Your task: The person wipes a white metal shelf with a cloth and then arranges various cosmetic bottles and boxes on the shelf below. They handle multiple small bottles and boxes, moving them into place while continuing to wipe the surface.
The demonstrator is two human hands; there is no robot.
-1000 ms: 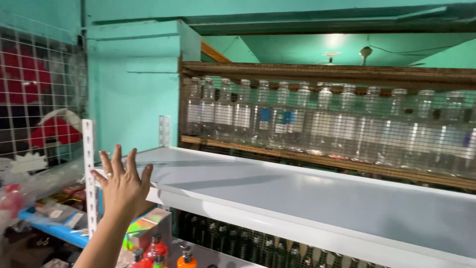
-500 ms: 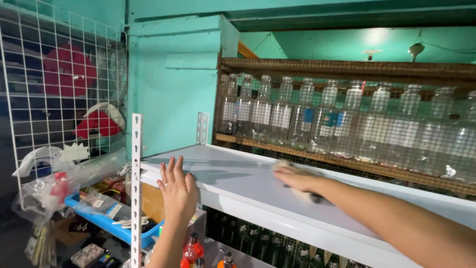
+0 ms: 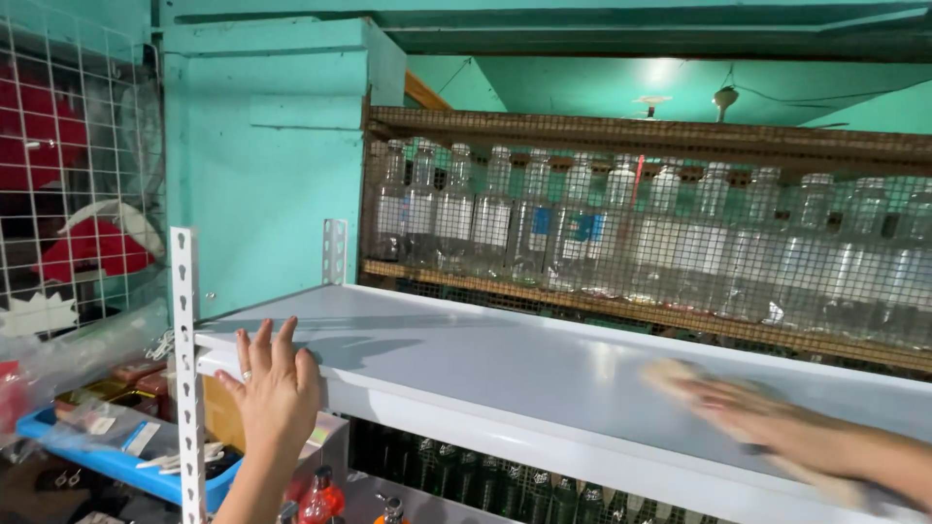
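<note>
**Two hands on one white shelf**

One white shelf (image 3: pixel 544 369) runs across the picture. Two hands are on it. The right hand (image 3: pixel 723 403) lies flat on top of the shelf, near its front edge and toward the right end. It is blurred. Something pale is under it, maybe a cloth, but I cannot tell, and I cannot tell if the fingers grip it. The left hand (image 3: pixel 277 388) is open, fingers spread, with the palm against the front edge near the left corner. It holds nothing.

One white post with holes (image 3: pixel 186 369) stands at the front left corner, just beside the left hand. A second short post (image 3: pixel 335 252) stands at the back left corner. Behind the shelf, a wire mesh (image 3: pixel 641 223) covers a row of clear bottles (image 3: pixel 495 218), more than ten. Under the shelf are dark bottles (image 3: pixel 466 471) and one blue tray (image 3: pixel 116 461) to the left.

Half a second ago the right hand was near the middle of the shelf. Now it is farther right. The left hand is at the same front edge.
</note>
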